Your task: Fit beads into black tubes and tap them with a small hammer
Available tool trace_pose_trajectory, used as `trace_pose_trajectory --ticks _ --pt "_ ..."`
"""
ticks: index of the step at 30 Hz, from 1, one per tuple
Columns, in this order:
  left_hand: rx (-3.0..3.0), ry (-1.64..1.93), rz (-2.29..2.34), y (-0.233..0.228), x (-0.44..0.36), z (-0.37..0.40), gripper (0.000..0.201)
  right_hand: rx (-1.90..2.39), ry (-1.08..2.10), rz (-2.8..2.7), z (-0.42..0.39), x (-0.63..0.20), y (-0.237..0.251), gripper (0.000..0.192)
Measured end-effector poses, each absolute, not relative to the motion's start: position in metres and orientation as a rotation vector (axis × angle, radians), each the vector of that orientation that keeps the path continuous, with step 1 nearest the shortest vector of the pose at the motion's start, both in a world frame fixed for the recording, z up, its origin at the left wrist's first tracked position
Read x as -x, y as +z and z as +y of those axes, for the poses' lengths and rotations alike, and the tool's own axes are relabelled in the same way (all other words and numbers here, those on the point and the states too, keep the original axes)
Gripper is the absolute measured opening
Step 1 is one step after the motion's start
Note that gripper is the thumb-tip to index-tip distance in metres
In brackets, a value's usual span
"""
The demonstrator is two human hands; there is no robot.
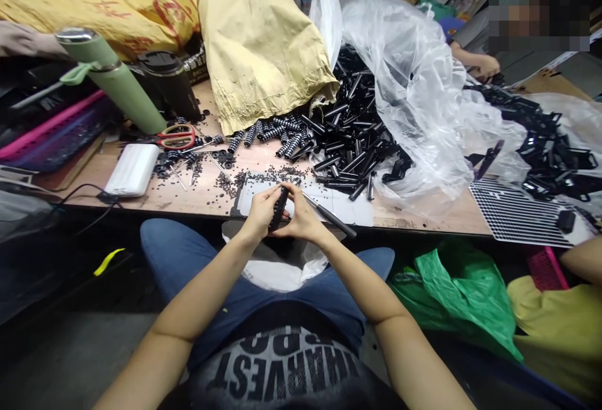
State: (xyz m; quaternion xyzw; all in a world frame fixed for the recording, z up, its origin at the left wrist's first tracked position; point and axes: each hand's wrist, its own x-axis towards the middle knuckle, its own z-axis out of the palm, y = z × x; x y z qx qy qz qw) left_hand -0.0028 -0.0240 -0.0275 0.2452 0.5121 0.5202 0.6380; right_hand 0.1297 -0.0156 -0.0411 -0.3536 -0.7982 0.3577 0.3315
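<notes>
Fingers of the left hand [261, 210] pinch the middle of a black tube [278, 209], tilted above the near edge of the table [202, 200]. Those of the right hand [305, 214] bend in an arch about it, index by the upper end, thumb towards the lower; blur and overlap make their contact hard to judge. Sound handling would let the left pinch do the steadying—firm, without squeezing—and leave the right fingers free for fine adjustment. Holding the tube farther in, over the white sheet [360, 209], should make a slip easier to recover than above the lap bag [282, 275]. Wrists are best kept raised: small rings [226, 183] lie loose to the left, and a rod [329, 214] rests just beside the right hand—its handle overhanging the edge, where a forearm could knock it.
</notes>
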Motion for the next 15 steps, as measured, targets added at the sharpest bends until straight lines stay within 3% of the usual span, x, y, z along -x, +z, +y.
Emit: trace_pose_trajectory --ticks 6,8,11,15 --pt "-0.631 1.118 1.233 -0.038 0.011 -0.019 0.047 1.010 0.955 -2.090 -0.012 -0.120 -0.043 0.106" --pt "-0.929 1.179 1.353 -0.049 0.014 -0.020 0.045 1.070 0.872 -2.120 -0.010 -0.112 -0.051 0.105" --pt "-1.646 1.192 1.598 -0.068 0.019 -0.025 0.042 1.205 0.694 -2.173 -0.008 -0.103 -0.064 0.088" --pt "-2.232 0.837 1.734 -0.089 0.032 -0.030 0.042 1.452 0.433 -2.285 -0.012 -0.126 -0.066 0.074"
